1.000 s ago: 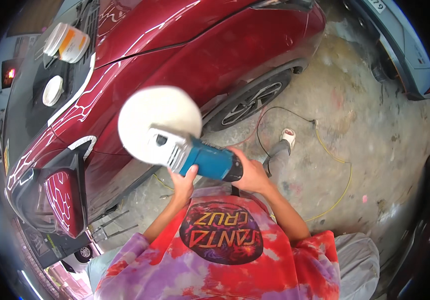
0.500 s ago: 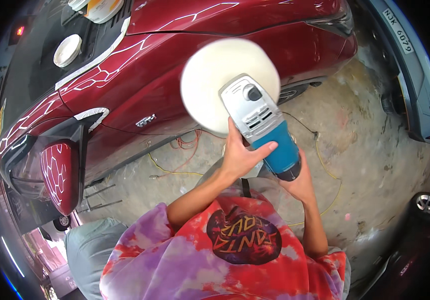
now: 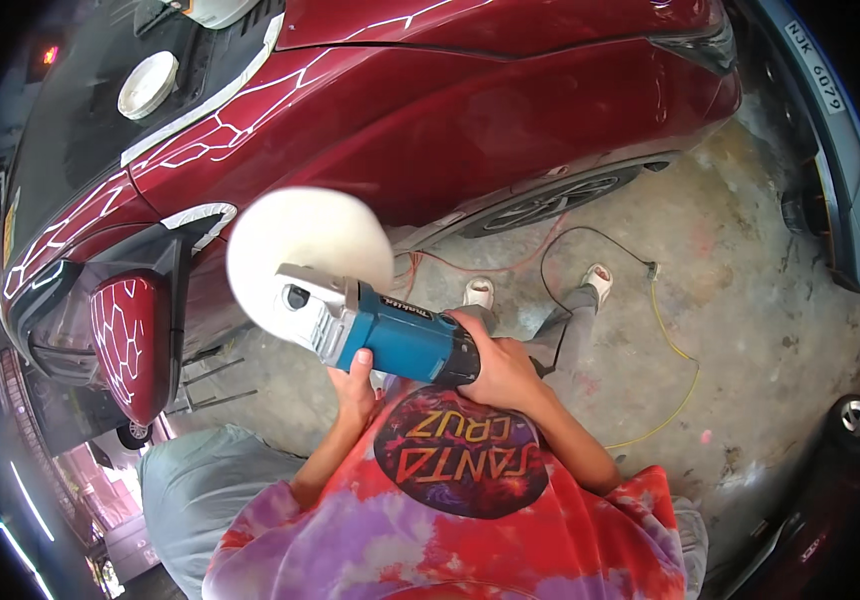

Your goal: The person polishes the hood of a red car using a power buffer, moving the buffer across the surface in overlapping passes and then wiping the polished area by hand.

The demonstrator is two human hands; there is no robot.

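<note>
A blue and silver power polisher point(image 3: 405, 340) lies across my front at chest height, its head toward the left. The round white pad point(image 3: 300, 235) faces the red car's side point(image 3: 400, 130); whether they touch, I cannot tell. My left hand point(image 3: 355, 388) grips the polisher from below, just behind its silver head, thumb on the blue body. Around the dark rear end is my right hand point(image 3: 502, 368), fingers wrapped over it. The pad hides part of the car's door. The red side mirror point(image 3: 130, 345) sticks out left of the pad.
On the car's windshield stands a white tub point(image 3: 148, 85). A black cord point(image 3: 545, 265) joins a yellow cable point(image 3: 692, 385) on the concrete floor, near a red hose point(image 3: 520, 265). A silver-blue car point(image 3: 835, 160) stands far right, a dark car point(image 3: 850, 450) nearer.
Both hands have swung the polisher down and left, turning it from pointing away to pointing left. The pad has left the fender area. The view has shifted slightly, showing the front wheel and my feet.
</note>
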